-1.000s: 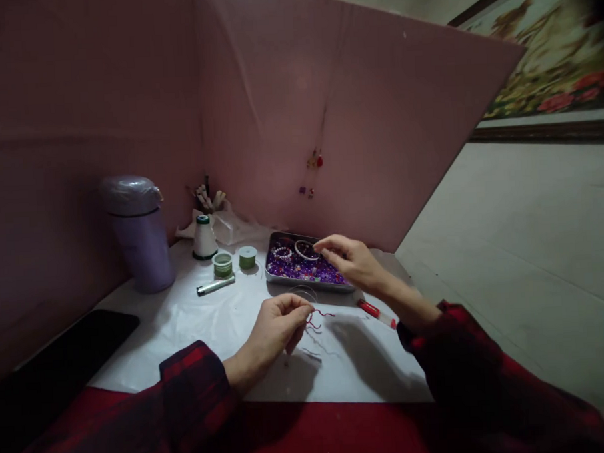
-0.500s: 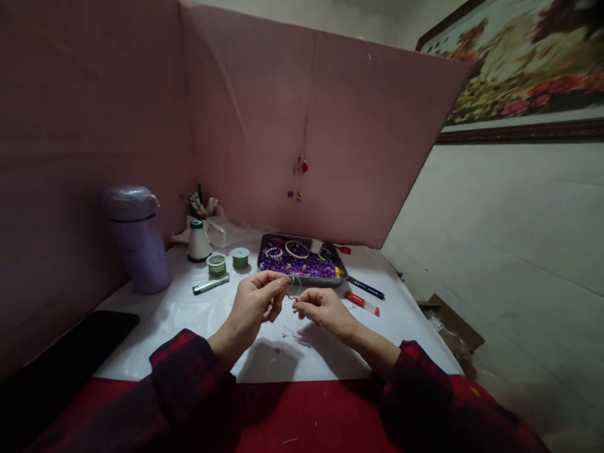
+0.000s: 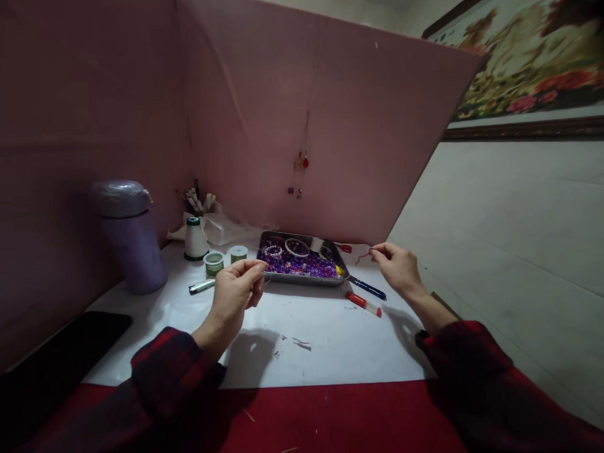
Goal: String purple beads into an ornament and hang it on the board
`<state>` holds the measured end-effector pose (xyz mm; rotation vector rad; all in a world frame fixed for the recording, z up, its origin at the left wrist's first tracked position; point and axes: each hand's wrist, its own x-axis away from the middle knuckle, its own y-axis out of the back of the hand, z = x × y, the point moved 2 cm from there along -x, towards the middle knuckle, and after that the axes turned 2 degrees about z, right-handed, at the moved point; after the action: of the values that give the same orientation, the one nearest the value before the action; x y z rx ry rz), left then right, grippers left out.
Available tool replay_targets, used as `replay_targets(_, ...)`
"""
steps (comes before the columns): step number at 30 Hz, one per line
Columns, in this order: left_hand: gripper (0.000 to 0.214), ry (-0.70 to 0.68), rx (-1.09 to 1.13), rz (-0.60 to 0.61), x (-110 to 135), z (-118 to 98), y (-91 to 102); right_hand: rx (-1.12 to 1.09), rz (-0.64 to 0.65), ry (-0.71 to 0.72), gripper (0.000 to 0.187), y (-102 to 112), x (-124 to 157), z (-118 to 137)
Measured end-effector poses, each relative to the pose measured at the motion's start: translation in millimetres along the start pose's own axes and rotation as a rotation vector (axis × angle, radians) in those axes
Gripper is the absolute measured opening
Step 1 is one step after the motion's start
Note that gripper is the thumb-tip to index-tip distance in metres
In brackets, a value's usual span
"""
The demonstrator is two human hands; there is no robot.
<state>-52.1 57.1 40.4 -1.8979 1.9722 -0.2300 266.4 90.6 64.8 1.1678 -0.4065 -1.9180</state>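
Note:
My left hand [image 3: 237, 291] is held in a pinch above the white sheet [image 3: 311, 333], left of the metal bead tray [image 3: 301, 258]. My right hand [image 3: 398, 266] is pinched too, off to the right of the tray, with the end of a thin red thread [image 3: 363, 256] showing at its fingertips. The thread between the two hands is too thin to follow. The tray holds purple beads and a few bead bracelets.
A purple flask [image 3: 127, 235] stands at the left, with a white spool [image 3: 195, 239], two green spools [image 3: 214, 263] and a lighter [image 3: 201, 285] near it. A blue pen [image 3: 367, 288] and a red-capped tube [image 3: 363, 303] lie right of the tray. A pink screen [image 3: 297, 106] walls the back.
My right hand left the tray and met my left hand over the sheet. Both hands have since drawn apart, the right moving far right with the red thread end.

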Motion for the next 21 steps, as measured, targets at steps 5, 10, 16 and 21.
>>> replay_targets(5,0.020,0.049,-0.105,0.122,9,8,-6.9,0.133,0.033,-0.070,0.021,-14,-28,-14)
replay_targets(10,0.020,0.113,-0.196,0.235,19,14,-13.5,-0.132,0.058,0.176,0.026,-13,10,39)
replay_targets(16,0.012,-0.187,-0.594,0.312,28,16,-23.1,-0.881,0.351,0.143,0.022,-13,100,128)
replay_targets(21,0.008,-0.282,-0.611,0.322,36,15,-27.5,-1.316,0.477,-0.181,0.024,-40,124,130)
